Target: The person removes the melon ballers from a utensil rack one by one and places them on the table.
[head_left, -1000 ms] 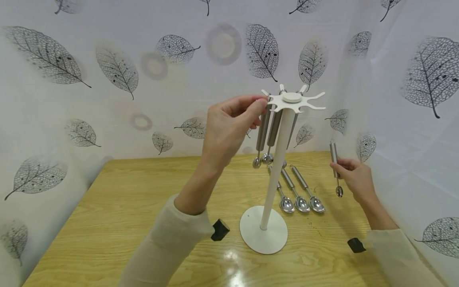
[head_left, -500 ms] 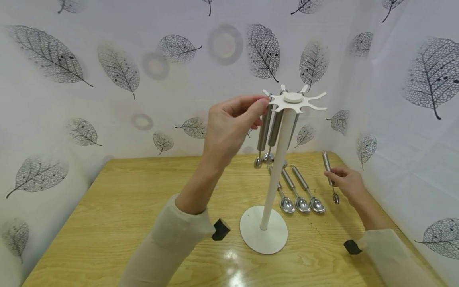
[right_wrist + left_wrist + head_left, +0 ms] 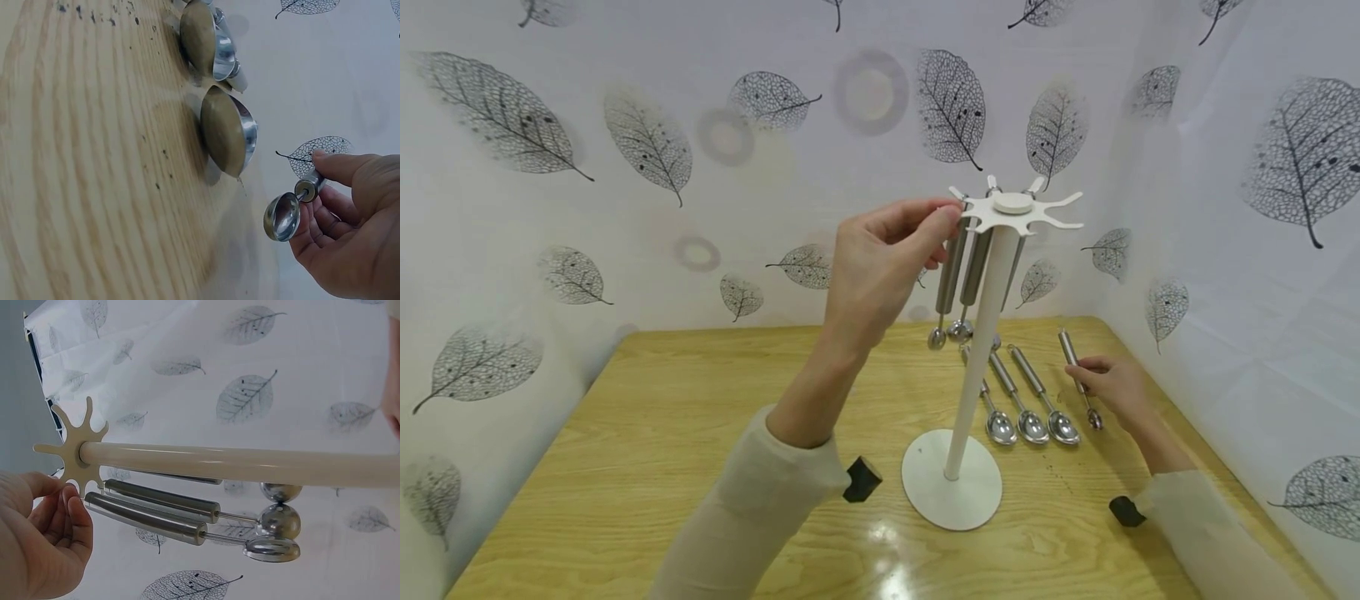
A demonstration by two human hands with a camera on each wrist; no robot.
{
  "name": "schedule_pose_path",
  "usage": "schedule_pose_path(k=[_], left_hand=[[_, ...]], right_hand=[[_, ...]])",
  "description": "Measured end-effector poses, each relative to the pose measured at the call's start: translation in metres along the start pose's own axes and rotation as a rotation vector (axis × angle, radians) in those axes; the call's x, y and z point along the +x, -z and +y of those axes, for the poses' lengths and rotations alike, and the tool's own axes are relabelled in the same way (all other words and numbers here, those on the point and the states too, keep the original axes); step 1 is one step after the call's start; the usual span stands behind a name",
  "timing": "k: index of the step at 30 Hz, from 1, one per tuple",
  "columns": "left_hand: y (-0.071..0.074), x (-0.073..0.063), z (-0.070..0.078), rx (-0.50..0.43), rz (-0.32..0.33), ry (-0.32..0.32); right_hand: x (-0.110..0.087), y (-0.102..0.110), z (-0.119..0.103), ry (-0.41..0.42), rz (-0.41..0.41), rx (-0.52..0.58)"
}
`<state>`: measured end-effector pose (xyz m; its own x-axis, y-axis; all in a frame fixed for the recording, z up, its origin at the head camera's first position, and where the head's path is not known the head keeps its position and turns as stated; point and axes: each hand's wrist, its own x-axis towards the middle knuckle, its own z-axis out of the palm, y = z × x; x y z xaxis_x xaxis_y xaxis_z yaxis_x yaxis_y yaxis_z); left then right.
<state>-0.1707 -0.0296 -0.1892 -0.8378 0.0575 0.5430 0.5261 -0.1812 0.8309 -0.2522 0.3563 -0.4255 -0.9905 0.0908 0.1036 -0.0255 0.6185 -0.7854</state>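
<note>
A white stand (image 3: 976, 358) rises from a round base, with a star-shaped top (image 3: 1012, 202) of curved prongs. My left hand (image 3: 868, 267) pinches one prong between thumb and fingertips, as the left wrist view shows. Just past those fingers hang steel utensils (image 3: 159, 519) with cylindrical handles and rounded bowls. Over the right part of the table, my right hand (image 3: 1116, 387) grips a small steel spoon (image 3: 1067, 346) by its handle. The round bowl (image 3: 284, 215) points down and toward me, close to the tabletop in the head view.
Three larger spoons (image 3: 1063, 427) lie side by side on the wooden table (image 3: 700, 467), right of the stand, bowls toward me. The stand's pole crosses in front of the leftmost one. A leaf-printed white curtain (image 3: 805, 167) encloses the back and right.
The right hand has moved left and lowered the small spoon toward the table, tilting its handle further left. The left hand keeps its pinch on the stand's prong.
</note>
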Motion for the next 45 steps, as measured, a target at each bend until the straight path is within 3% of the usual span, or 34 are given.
schedule_pose_path(k=[14,25,38,45], left_hand=[[-0.001,0.001,0.000,0.019,0.009,0.000],[0.000,0.000,0.000,0.006,-0.001,-0.012],[0.000,0.000,0.001,0.002,0.006,0.007],[-0.001,0.000,0.000,0.004,0.005,0.009]], right_hand=[[0.005,-0.009,0.005,-0.034,-0.017,-0.099],[0.009,-0.015,0.013,-0.074,-0.075,-0.043],[0.007,-0.021,0.013,-0.076,-0.104,-0.120],[0.007,-0.024,0.012,-0.025,-0.100,-0.205]])
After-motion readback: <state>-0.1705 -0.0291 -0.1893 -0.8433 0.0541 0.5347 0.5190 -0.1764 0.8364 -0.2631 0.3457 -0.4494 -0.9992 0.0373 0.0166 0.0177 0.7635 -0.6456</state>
